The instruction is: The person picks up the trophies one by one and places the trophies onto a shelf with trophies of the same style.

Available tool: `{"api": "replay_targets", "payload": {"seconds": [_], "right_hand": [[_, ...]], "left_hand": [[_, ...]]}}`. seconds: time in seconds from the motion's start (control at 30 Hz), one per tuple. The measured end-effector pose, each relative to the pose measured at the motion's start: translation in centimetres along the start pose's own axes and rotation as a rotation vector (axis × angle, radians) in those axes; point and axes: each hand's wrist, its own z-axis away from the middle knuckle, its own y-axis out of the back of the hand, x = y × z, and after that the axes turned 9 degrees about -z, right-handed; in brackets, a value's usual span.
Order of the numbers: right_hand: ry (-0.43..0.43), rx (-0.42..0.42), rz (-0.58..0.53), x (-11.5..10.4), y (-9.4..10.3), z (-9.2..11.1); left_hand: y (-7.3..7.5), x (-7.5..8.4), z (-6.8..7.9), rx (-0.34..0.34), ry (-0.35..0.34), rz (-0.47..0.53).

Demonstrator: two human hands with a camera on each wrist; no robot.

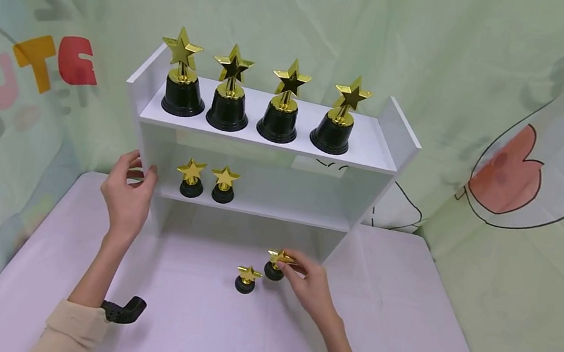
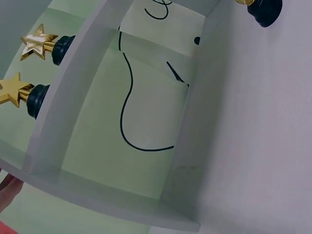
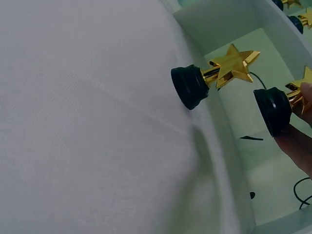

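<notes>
In the head view, my right hand [image 1: 310, 285] pinches a small star trophy [image 1: 274, 271] by its gold star. The right wrist view shows fingertips at the star and another finger beside the black base [image 3: 274, 111]. Close to its left, a second small star trophy [image 1: 245, 284] stands on the table. My left hand [image 1: 128, 201] holds the left side panel of the white shelf [image 1: 254, 211], fingers on the outer face and thumb at the front edge. Two small star trophies, a left one [image 1: 192, 186] and a right one [image 1: 223, 192], stand on the middle board.
Several larger star trophies [image 1: 280, 120] stand in a row on the top board. A white cloth covers the table [image 1: 403, 318]. Behind hangs a pale green curtain [image 1: 447, 42] with printed letters and drawings. Both wrists wear black devices.
</notes>
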Motion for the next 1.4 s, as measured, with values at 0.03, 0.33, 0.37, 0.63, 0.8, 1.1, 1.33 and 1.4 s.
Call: {"api": "replay_targets", "payload": {"seconds": [0.03, 0.33, 0.37, 0.63, 0.8, 1.1, 1.33, 1.4], "right_hand": [[0.014, -0.003, 0.005, -0.4, 0.1, -0.1], [0.1, -0.038, 0.006, -3.0, 0.8, -0.7], [0.109, -0.042, 0.007, -3.2, 0.8, -0.8], [0.156, -0.056, 0.027, -4.4, 0.9, -1.6], [0.2, -0.063, 0.025, -5.6, 1.0, -3.0], [0.178, -0.072, 0.017, -7.7, 1.2, -6.6], [0.121, -0.091, 0.007, -8.2, 1.0, -9.2], [0.102, -0.095, -0.008, -8.3, 1.0, -9.8]], "left_hand": [[0.0, 0.0, 0.0, -0.002, 0.002, 0.003], [0.0, 0.1, 0.0, -0.004, 0.011, -0.01], [0.1, 0.1, 0.0, -0.003, 0.011, -0.01], [0.1, 0.1, -0.1, -0.004, 0.007, -0.013], [0.1, 0.2, -0.1, -0.01, 0.011, -0.017], [0.3, 0.0, -0.1, -0.006, 0.017, -0.014], [0.2, -0.2, -0.2, 0.001, 0.009, -0.007], [0.1, -0.1, -0.2, -0.003, 0.006, -0.004]]}}
